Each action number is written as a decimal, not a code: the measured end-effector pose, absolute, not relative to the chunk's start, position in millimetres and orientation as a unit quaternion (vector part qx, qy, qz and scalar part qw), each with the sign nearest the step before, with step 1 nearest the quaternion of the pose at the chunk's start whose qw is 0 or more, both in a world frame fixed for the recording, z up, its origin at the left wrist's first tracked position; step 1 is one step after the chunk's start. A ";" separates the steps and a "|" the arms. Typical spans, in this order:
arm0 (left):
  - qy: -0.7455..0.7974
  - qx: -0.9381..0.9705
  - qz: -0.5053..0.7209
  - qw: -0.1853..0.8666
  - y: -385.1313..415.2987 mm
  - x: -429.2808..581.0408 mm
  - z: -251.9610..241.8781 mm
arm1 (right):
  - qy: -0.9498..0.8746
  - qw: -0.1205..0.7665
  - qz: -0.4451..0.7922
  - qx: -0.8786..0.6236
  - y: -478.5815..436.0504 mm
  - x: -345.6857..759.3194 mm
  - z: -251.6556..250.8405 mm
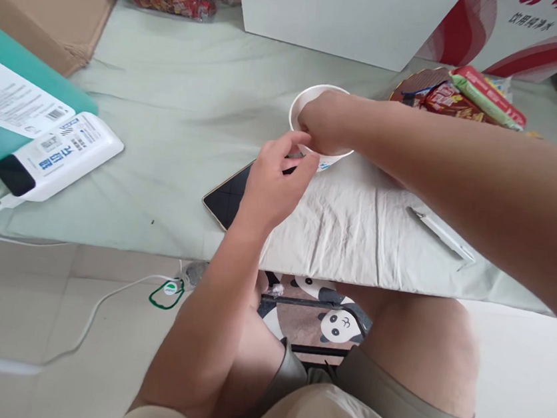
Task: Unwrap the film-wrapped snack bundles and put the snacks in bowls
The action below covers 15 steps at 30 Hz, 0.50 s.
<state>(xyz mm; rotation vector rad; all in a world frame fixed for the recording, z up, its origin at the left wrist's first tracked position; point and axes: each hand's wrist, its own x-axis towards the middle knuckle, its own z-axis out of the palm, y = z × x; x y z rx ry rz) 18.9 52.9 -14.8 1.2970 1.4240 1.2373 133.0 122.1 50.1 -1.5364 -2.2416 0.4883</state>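
Note:
A white paper tub stands on the cloth-covered table, its opening facing up. My left hand has its fingers curled against the near side and rim of the tub, gripping it there. Reaching in from the right, my right hand is down inside the opening; its fingers are mostly hidden, and whatever they may hold does not show. Under my left hand and beside the tub lies a dark phone-like device with a glossy face.
A white power bank with a cable rests at the left by a teal package. Snack packs lie beyond my right forearm. A thin white packet is near the front edge. Boxes stand behind.

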 end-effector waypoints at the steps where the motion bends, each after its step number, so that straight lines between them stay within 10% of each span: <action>1: 0.572 0.516 0.480 0.420 52.2 18.3 -13.6 | -0.793 0.205 0.178 -0.545 116.6 137.7 53.6; 8: 0.619 0.543 0.434 0.366 54.0 16.6 -8.4 | -0.800 0.239 0.180 -0.520 84.1 179.0 83.5; 15: 0.624 0.599 0.413 0.284 59.5 15.4 -12.7 | -0.560 0.560 -0.014 -0.610 38.5 268.7 27.5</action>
